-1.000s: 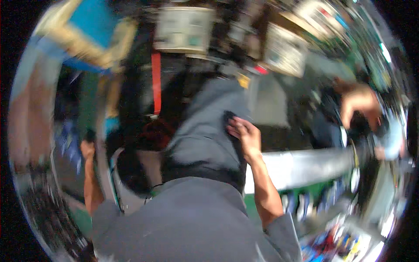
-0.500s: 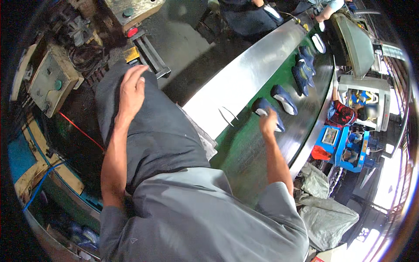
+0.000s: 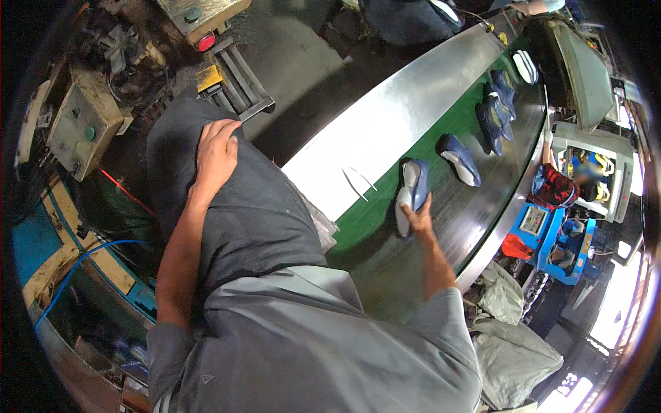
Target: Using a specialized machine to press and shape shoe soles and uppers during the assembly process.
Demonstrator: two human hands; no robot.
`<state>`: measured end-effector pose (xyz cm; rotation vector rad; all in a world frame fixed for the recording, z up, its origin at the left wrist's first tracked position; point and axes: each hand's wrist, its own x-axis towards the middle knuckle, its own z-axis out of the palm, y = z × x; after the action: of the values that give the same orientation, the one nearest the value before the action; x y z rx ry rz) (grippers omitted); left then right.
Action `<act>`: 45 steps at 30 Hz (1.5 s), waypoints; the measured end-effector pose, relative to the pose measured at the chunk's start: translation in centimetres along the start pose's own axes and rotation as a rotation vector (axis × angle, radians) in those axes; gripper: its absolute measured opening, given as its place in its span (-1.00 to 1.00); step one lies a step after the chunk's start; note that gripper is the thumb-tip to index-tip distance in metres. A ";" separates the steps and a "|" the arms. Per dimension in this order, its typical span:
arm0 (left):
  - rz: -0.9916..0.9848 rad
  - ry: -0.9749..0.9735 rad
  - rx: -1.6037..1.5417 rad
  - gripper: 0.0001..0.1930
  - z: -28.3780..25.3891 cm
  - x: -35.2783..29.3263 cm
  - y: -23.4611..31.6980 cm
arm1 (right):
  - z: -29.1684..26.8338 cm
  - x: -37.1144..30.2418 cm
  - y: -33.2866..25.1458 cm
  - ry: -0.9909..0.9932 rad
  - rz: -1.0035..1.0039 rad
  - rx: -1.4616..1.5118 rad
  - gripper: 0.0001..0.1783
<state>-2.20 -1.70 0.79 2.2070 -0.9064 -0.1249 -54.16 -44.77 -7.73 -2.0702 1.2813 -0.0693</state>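
My right hand (image 3: 421, 219) grips the near end of a navy shoe upper (image 3: 413, 180) over the green conveyor belt, its pale grey underside turned up. Whether the shoe upper touches the belt I cannot tell. On my dark-trousered leg (image 3: 255, 213) my left hand (image 3: 217, 153) lies with fingers stretched out, holding nothing. A second navy shoe upper (image 3: 460, 160) rests on the belt just beyond the one in my grip. Farther along sits a cluster of navy shoe uppers (image 3: 497, 113), and past it are white sole-shaped pieces (image 3: 525, 67).
A shiny metal ledge (image 3: 385, 103) runs along the belt's left side, with a thin white curved strip (image 3: 358, 184) near it. Machinery with a red button (image 3: 206, 43) stands at left. Across the belt, a person in red and black (image 3: 556, 184) is beside blue equipment (image 3: 533, 224).
My right hand has drawn the shoe upper nearer and swung it round, so its pale underside now shows. My left hand has settled lower onto my leg.
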 end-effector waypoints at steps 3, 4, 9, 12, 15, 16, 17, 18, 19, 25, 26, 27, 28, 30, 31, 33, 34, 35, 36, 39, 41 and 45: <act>0.019 -0.095 0.057 -0.59 -0.5 0.5 1.8 | 5.2 -4.2 -5.9 0.106 0.331 0.318 0.42; 0.013 -0.102 0.063 -0.59 -0.6 0.1 2.2 | 5.4 -5.6 -9.4 0.098 0.410 0.443 0.38; -0.068 -0.340 -0.710 -0.45 -0.5 2.9 6.0 | 5.4 -7.9 -20.0 0.001 0.316 0.655 0.17; 0.029 -0.323 -0.795 -0.40 -2.2 4.4 9.6 | 7.1 -9.5 -31.5 -0.158 0.134 0.602 0.14; 0.228 -0.102 -0.565 -0.44 -3.6 5.5 9.1 | 10.6 -11.7 -40.7 -0.380 -0.062 0.588 0.22; 0.251 0.033 -0.512 -0.57 -4.5 5.4 7.5 | 11.3 -13.1 -44.0 -0.500 -0.050 0.583 0.24; 0.219 0.124 -0.477 -0.64 -6.4 4.9 7.1 | 12.3 -13.5 -45.1 -0.546 -0.125 0.557 0.23; 0.180 0.217 -0.437 -0.70 -8.3 4.0 6.5 | 13.5 -13.5 -46.2 -0.600 -0.200 0.531 0.22; 0.164 0.336 -0.387 -0.73 -10.0 2.7 5.1 | 13.9 -13.8 -49.0 -0.653 -0.298 0.436 0.19; -0.027 0.383 -0.237 -0.74 -14.8 -2.9 1.9 | 20.5 -12.3 -57.8 -0.547 -0.658 0.334 -0.26; -0.045 0.393 -0.234 -0.74 -14.8 -3.6 1.6 | 20.2 -12.9 -58.9 -0.573 -0.626 0.273 -0.31; -0.048 0.417 -0.218 -0.74 -15.0 -3.8 1.3 | 20.5 -12.5 -58.8 -0.583 -0.632 0.269 -0.31; -0.049 0.439 -0.204 -0.74 -15.1 -3.8 1.2 | 20.6 -11.7 -58.3 -0.609 -0.683 0.246 -0.34; -0.067 0.424 -0.214 -0.74 -15.3 -4.0 1.2 | 20.2 -11.1 -58.4 -0.638 -0.730 0.219 -0.36; -0.079 0.402 -0.224 -0.73 -15.3 -4.1 1.3 | 19.7 -11.1 -58.8 -0.665 -0.727 0.152 -0.37; -0.100 0.395 -0.269 -0.73 -14.8 -4.0 1.2 | 19.5 -10.7 -58.8 -0.680 -0.716 0.084 -0.38; -0.120 0.389 -0.308 -0.73 -14.5 -3.9 1.1 | 20.1 -10.2 -58.3 -0.686 -0.746 0.135 -0.34; -0.116 0.382 -0.313 -0.73 -14.1 -3.8 0.9 | 20.6 -9.8 -57.6 -0.691 -0.775 0.186 -0.30; -0.132 0.394 -0.361 -0.73 -13.6 -3.8 0.5 | 21.3 -9.9 -57.1 -0.692 -0.770 0.185 -0.30; -0.146 0.427 -0.390 -0.74 -12.5 -3.4 0.9 | 23.0 -11.9 -56.5 -0.556 -0.702 0.304 -0.15; -0.152 0.448 -0.365 -0.73 -11.8 -3.4 1.4 | 23.7 -12.0 -55.9 -0.561 -0.647 0.341 -0.16; -0.172 0.515 -0.359 -0.71 -10.8 -4.0 1.7 | 23.6 -12.9 -55.7 -0.462 -0.678 0.258 -0.17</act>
<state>-2.47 6.50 9.04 1.8459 -0.3733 0.1819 -8.86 -6.70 10.37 -2.0414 0.2538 -0.0509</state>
